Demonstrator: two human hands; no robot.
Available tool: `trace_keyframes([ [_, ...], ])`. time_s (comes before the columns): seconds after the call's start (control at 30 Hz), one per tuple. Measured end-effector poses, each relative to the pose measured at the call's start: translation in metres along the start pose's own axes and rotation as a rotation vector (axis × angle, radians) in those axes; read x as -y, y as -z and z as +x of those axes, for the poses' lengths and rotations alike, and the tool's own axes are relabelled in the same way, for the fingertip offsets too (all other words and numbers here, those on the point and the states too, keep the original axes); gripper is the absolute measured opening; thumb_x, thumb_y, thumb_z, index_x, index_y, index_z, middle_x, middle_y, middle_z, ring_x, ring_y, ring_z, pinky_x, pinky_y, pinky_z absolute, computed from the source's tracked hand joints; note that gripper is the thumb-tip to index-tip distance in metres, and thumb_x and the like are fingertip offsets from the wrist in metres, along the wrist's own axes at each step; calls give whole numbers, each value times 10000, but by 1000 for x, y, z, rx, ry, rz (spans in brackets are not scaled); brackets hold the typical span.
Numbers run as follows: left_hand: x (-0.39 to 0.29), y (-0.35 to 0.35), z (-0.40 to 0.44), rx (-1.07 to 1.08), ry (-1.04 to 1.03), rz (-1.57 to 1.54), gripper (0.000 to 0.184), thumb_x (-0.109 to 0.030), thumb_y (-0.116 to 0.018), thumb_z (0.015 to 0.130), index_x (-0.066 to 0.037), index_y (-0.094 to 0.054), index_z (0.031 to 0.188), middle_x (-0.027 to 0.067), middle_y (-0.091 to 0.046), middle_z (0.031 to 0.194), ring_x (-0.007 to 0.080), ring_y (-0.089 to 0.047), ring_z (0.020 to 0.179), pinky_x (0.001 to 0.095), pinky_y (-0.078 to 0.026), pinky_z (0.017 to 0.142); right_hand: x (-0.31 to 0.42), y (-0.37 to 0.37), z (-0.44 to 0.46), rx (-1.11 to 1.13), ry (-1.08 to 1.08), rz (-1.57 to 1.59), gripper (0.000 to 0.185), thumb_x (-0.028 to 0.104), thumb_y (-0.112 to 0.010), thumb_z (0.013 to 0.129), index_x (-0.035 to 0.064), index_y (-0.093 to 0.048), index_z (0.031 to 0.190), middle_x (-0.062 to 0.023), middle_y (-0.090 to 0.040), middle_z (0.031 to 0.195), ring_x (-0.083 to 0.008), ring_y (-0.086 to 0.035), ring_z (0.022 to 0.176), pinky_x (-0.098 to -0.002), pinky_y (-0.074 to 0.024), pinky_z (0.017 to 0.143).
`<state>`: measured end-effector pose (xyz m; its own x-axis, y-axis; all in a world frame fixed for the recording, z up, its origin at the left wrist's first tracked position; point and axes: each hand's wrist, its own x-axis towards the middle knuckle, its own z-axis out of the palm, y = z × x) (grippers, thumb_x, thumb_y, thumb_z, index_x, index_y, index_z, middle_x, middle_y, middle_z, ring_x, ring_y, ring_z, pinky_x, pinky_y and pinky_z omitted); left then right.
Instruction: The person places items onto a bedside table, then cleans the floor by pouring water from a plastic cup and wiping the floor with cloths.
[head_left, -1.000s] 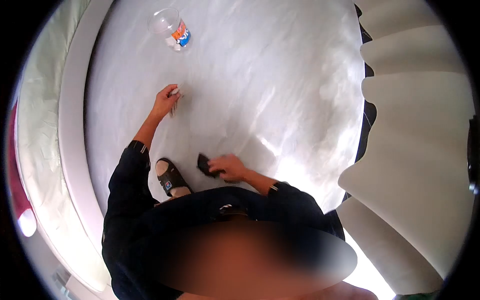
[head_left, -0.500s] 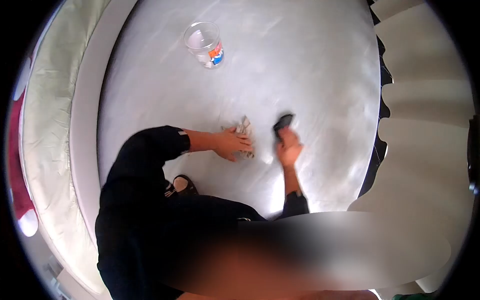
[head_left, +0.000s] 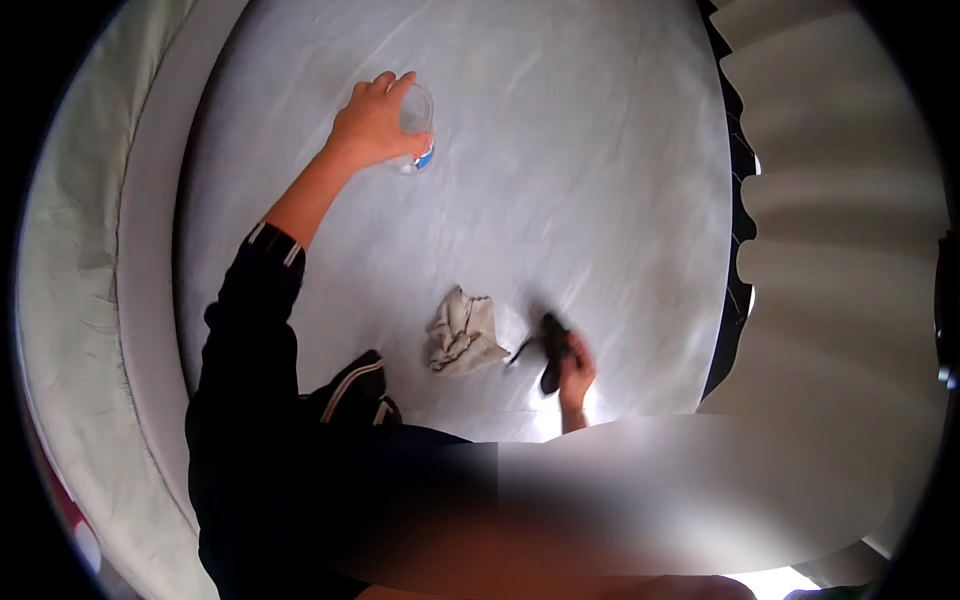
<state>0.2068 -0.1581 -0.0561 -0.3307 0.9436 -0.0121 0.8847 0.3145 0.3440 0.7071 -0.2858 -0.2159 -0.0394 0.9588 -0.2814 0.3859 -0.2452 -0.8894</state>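
Observation:
My left hand is wrapped around the side of a clear plastic cup with an orange and blue print, on the grey floor. My right hand grips a dark object, blurred by motion, with a thin dark strip sticking out to its left. Between my hands, nearer to the right one, a crumpled beige cloth lies on the floor, touched by neither hand.
The grey floor has a streaky sheen. A pale padded edge curves along the left. Beige draped fabric with a black wavy border stands at the right. My dark-clothed leg is near the bottom.
My left hand has let go of the cloth, moved up and taken hold of the cup. My right hand has moved down towards my body with the dark object still in it.

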Motion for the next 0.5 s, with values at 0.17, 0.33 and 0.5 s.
trace_keyframes([
  [0.17,5,16,-121,-172,-182,-12,714,-302,-745,690,-32,-472,1292,191,-461,1306,369,-439,1187,436,-470,911,39,-82,231,-228,481,-399,533,105,-561,792,55,-488,1317,-135,-517,1338,-291,-474,1250,-364,-373,1044],
  [0.33,24,85,-220,-28,-51,7,801,-222,-782,622,-37,-439,1321,185,-445,1315,377,-448,1180,425,-452,926,119,-270,188,40,959,-501,294,56,-553,731,177,-646,982,-31,-666,1012,-268,-613,958,-435,-478,757],
  [0.5,-9,100,-236,-238,-150,-39,829,-207,-783,621,-53,-416,1348,178,-424,1349,367,-436,1204,429,-448,934,81,-284,-46,875,974,-503,272,101,-513,806,194,-638,1029,7,-624,1156,-229,-574,1079,-443,-428,830],
])
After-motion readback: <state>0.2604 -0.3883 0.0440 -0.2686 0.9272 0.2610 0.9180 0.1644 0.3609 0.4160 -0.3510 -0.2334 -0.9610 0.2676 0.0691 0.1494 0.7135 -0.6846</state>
